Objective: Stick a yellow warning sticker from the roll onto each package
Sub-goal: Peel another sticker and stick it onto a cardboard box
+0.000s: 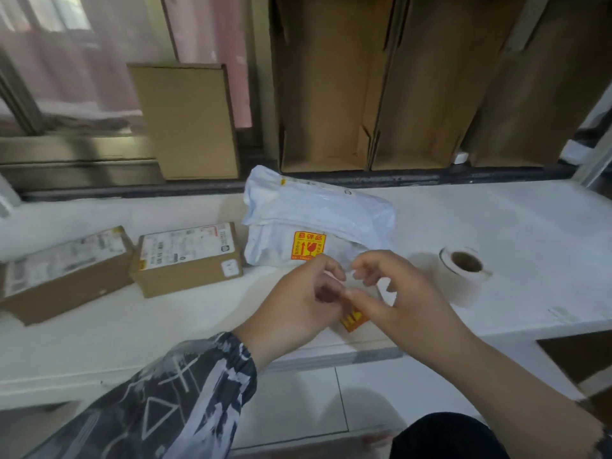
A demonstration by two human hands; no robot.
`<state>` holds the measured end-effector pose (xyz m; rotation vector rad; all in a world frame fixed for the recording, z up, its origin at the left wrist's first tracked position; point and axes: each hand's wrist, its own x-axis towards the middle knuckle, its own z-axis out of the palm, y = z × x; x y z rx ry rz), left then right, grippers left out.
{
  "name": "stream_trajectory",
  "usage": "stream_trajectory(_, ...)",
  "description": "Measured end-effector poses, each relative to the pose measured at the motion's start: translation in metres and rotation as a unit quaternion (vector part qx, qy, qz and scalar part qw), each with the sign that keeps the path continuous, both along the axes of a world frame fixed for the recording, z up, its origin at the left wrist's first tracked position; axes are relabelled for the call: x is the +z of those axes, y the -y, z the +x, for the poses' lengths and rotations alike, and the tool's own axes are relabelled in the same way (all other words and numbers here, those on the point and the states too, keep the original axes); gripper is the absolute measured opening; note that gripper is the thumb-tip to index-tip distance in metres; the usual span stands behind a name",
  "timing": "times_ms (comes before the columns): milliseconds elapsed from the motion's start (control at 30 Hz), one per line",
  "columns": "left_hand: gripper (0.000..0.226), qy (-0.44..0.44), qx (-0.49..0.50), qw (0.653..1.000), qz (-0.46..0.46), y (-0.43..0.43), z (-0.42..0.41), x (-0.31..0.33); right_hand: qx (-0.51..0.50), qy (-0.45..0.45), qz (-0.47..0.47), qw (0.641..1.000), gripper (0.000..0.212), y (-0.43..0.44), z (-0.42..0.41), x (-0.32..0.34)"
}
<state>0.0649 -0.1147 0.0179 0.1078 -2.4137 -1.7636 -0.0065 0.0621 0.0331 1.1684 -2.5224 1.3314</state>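
My left hand (298,303) and my right hand (397,293) meet over the front of the white table (496,226), fingertips pinched together on a yellow sticker (354,319) that hangs below them with its backing strip. Behind them lie white plastic mailer bags (314,210), the lower one bearing a yellow warning sticker (308,245). Two cardboard packages with white shipping labels sit to the left, one nearer the middle (188,260) and one at the far left (63,273). The sticker roll (460,273) stands to the right of my hands.
Tall open cardboard boxes (381,94) stand against the back wall, and a flat carton (188,120) leans at the window. The table's front edge runs just under my wrists, with tiled floor (331,409) below.
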Motion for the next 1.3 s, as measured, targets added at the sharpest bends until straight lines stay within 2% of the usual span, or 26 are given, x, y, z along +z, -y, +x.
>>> stream_trajectory(233,0.027,-0.002,0.063,0.998,-0.004,0.057,0.053,0.012,0.035,0.134,-0.063,0.988,0.021,0.070,0.020,-0.013)
stream_trajectory(400,0.020,-0.022,0.201,0.979,-0.006,0.098,0.086,0.008,0.061,0.174,-0.100,0.978,0.020,0.123,0.035,-0.018)
stream_trajectory(500,0.019,-0.048,0.268,0.961,-0.053,0.118,0.101,0.003,0.084,0.191,-0.097,0.973,0.025,0.152,0.043,-0.020)
stream_trajectory(600,0.016,-0.074,0.293,0.945,-0.126,0.129,0.112,-0.001,0.084,0.181,-0.089,0.976,0.024,0.176,0.049,-0.022)
stream_trajectory(767,0.008,-0.150,0.311,0.880,-0.328,0.147,0.115,-0.021,0.091,0.115,-0.062,0.987,0.013,0.195,0.055,-0.026)
stream_trajectory(933,0.005,-0.165,0.334,0.845,-0.384,0.150,0.111,-0.026,0.090,-0.006,-0.047,0.995,0.011,0.197,0.054,-0.029)
stream_trajectory(1000,0.004,-0.155,0.338,0.844,-0.385,0.150,0.110,-0.024,0.095,-0.041,-0.048,0.993,0.010,0.196,0.052,-0.030)
stream_trajectory(1167,0.007,-0.140,0.307,0.861,-0.380,0.155,0.107,-0.021,0.084,-0.192,-0.041,0.977,0.004,0.194,0.046,-0.032)
stream_trajectory(1300,0.005,-0.144,0.293,0.868,-0.374,0.158,0.101,-0.022,0.061,-0.246,-0.031,0.967,0.005,0.197,0.040,-0.036)
